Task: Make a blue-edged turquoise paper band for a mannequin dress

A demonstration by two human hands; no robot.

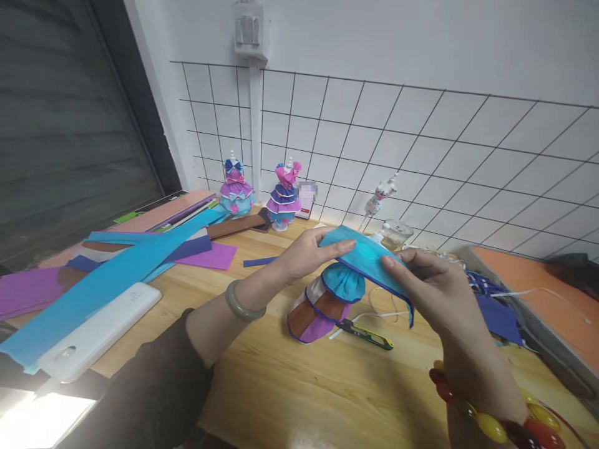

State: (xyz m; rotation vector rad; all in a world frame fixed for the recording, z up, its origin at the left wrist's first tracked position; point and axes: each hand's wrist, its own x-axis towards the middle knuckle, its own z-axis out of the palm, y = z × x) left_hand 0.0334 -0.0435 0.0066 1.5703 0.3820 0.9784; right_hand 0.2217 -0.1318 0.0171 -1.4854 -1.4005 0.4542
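Note:
Between both hands a bright blue crepe paper strip point(360, 254) with a dark blue edge is stretched out. My left hand point(312, 252) pinches its left part, thumb on top. The right part is pinched by my right hand point(421, 284), and a short end droops below those fingers. Right beneath the strip stands a small doll-dress form point(322, 305) with a gathered blue tier over brown, white and purple tiers. Its upper part is mostly hidden by the strip. At its foot lies a green and black utility knife point(367, 335).
Coloured paper strips point(107, 268) and a white power bank point(100, 330) cover the table's left side. Two finished dress forms point(284, 196) and a phone point(306, 198) stand by the wall grid. A clear jar point(397, 234) is behind my right hand; an orange sheet point(538, 293) lies right.

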